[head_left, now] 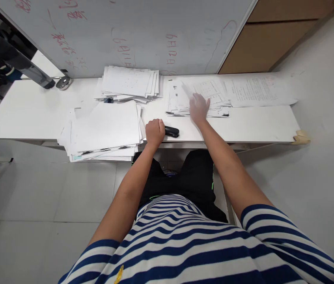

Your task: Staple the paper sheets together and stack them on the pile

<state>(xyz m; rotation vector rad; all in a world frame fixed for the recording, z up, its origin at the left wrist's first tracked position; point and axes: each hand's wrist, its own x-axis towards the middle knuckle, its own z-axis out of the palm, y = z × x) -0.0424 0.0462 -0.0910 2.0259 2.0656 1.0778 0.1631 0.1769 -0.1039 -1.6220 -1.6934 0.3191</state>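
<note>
Gripping a black stapler [172, 132], left fingers [156, 123] sit below whiteboard [143, 21] "6月12日"; right fingers [196, 98] touch papers [214, 89], grip unclear.

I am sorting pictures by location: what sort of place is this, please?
Probably an office or study room: it has a long white desk, loose stacks of white paper sheets and a pale grey board with red handwriting.

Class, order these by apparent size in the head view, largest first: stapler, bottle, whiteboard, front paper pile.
1. Whiteboard
2. Front paper pile
3. Bottle
4. Stapler, partly hidden by the left hand
</note>
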